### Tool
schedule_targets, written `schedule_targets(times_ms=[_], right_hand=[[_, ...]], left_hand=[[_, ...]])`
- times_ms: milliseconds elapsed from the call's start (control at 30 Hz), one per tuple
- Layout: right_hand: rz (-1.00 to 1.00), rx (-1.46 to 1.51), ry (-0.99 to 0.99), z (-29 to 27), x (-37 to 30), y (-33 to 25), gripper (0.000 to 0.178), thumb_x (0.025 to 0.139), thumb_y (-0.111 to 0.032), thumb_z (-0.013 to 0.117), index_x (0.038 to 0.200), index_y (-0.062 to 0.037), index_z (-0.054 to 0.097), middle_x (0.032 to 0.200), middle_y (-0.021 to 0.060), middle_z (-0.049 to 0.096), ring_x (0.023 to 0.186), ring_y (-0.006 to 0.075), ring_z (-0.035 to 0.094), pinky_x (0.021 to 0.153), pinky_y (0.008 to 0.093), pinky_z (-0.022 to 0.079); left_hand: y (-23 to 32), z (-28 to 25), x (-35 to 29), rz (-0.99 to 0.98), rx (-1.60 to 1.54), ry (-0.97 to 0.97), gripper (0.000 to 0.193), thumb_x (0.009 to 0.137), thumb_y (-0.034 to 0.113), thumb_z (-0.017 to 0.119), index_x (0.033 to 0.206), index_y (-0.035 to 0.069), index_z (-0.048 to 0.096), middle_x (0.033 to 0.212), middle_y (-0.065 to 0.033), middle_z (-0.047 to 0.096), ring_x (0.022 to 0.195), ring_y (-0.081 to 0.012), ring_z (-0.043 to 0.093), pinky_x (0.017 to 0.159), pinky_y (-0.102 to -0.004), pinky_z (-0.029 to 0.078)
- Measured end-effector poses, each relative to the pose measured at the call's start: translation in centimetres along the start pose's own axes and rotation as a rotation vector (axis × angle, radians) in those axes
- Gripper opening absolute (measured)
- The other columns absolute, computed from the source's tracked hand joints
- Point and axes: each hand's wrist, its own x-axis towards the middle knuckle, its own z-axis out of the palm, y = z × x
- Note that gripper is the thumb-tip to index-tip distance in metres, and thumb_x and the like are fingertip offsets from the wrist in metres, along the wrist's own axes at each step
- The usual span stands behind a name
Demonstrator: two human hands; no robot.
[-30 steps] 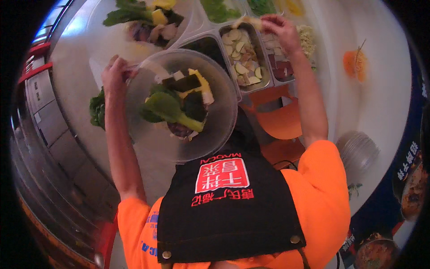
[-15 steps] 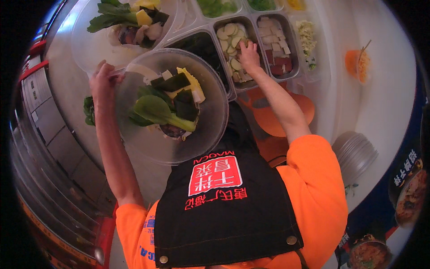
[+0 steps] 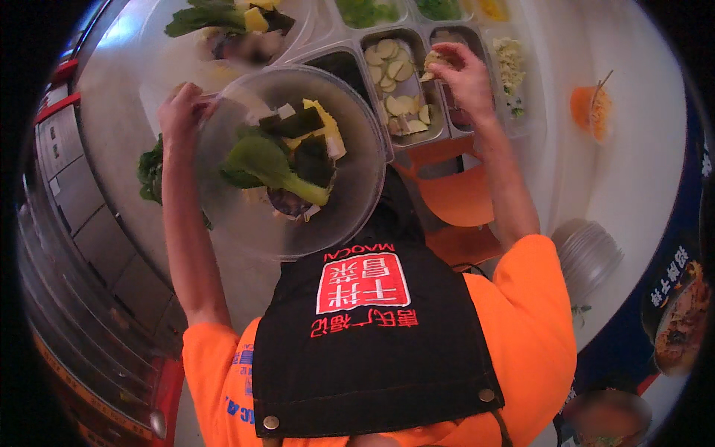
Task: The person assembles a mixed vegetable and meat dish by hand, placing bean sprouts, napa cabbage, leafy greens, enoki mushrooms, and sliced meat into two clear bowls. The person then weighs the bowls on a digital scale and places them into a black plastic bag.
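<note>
My left hand [image 3: 183,113] is closed on the rim of a large clear plastic bowl [image 3: 357,179], beside the edge of a second bowl. Inside lie a leafy green stalk [image 3: 257,160], dark green sheets [image 3: 294,123], a yellow piece [image 3: 325,128] and small white cubes. My right hand [image 3: 468,78] pinches a few pale round slices [image 3: 434,65], which look like potato. It is raised over the divider between the metal tub of slices [image 3: 415,140] and the tub to its right. More pale slices [image 3: 389,61] lie in that tub, its dark bottom partly showing.
A second clear bowl [image 3: 160,56] with greens stands at the far left. Other tubs hold green food [image 3: 369,11] and pale chopped food [image 3: 510,63]. An orange container [image 3: 585,112] stands right, above stacked clear lids or bowls [image 3: 588,257]. An orange chair [image 3: 454,195] is below the counter.
My right hand has lifted out of the slice tub and moved right, with slices now in its fingers. My left hand and the bowl have shifted slightly.
</note>
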Motion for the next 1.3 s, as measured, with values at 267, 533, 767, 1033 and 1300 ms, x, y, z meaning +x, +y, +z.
schedule_targets(times_ms=[267, 533, 767, 1033, 1300], right_hand=[[-0.515, -0.152, -0.448, 9.2, -11.0, -12.6, 0.037, 0.080, -0.006, 0.066, 0.116, -0.0063, 0.058, 0.108, 0.0076, 0.063, 0.093, 0.0144, 0.062, 0.079, 0.0272, 0.051], [-0.002, 0.211, -0.345, 1.0, -3.2, -2.9, 0.025, 0.090, -0.014, 0.058, 0.110, -0.0005, 0.061, 0.091, 0.0083, 0.066, 0.076, 0.0116, 0.062, 0.068, 0.0252, 0.051], [0.110, -0.539, -0.136, 2.5, 4.1, 14.0, 0.038, 0.077, -0.015, 0.065, 0.114, -0.0063, 0.060, 0.100, 0.0165, 0.064, 0.092, 0.0298, 0.061, 0.080, 0.0361, 0.049], [-0.370, -1.019, -0.023, 7.0, 5.0, 20.4, 0.037, 0.076, -0.006, 0.056, 0.113, -0.0097, 0.058, 0.101, 0.0154, 0.055, 0.101, 0.0333, 0.051, 0.086, 0.0422, 0.044], [-0.036, -0.143, -0.076, 5.6, 3.3, 14.8, 0.027, 0.077, -0.013, 0.070, 0.101, -0.0050, 0.060, 0.087, 0.0078, 0.064, 0.082, 0.0174, 0.061, 0.074, 0.0297, 0.049]], left_hand=[[-0.4, 0.1, 0.6, 0.054, 0.190, -0.034, 0.010, 0.078, 0.007, 0.056, 0.073, 0.000, 0.052, 0.076, -0.0135, 0.059, 0.061, -0.0180, 0.058, 0.056, -0.0272, 0.046], [-0.8, 0.8, 0.5, -0.076, -0.126, -0.026, 0.017, 0.077, 0.015, 0.054, 0.079, -0.002, 0.057, 0.070, -0.0088, 0.058, 0.058, -0.0179, 0.058, 0.055, -0.0292, 0.047], [0.1, 0.8, -1.5, -0.107, -0.099, 0.116, 0.017, 0.078, 0.010, 0.054, 0.087, -0.005, 0.055, 0.071, -0.0091, 0.056, 0.058, -0.0192, 0.057, 0.054, -0.0280, 0.048], [-0.8, -1.1, -2.0, -0.182, -0.098, 0.215, 0.033, 0.082, 0.010, 0.057, 0.108, -0.009, 0.053, 0.074, -0.0094, 0.058, 0.059, -0.0201, 0.059, 0.056, -0.0295, 0.052], [-1.1, -1.1, -2.7, -0.098, -0.102, 0.193, 0.023, 0.078, 0.012, 0.057, 0.090, -0.008, 0.055, 0.071, -0.0117, 0.058, 0.053, -0.0197, 0.060, 0.050, -0.0284, 0.051]])
